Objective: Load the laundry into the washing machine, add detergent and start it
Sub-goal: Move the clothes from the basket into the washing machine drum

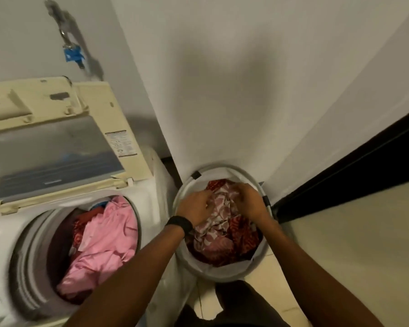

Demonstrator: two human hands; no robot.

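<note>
A top-loading washing machine (151, 201) stands at the left with its lid (50, 147) raised. Its drum holds pink cloth (104, 241) over darker red pieces. To its right a round white laundry basket (222, 276) sits on the floor in the wall corner. Inside it lies a pink-and-white patterned cloth (216, 232) over dark red laundry (243, 234). Both my hands reach into the basket. My left hand (195, 207), with a black band at the wrist, grips the patterned cloth. My right hand (248, 201) grips the same cloth from the other side.
White walls meet just behind the basket. A dark door frame (340, 182) runs along the right. A blue tap fitting (73, 55) hangs on the wall above the machine. Pale floor tiles (274, 291) show below the basket.
</note>
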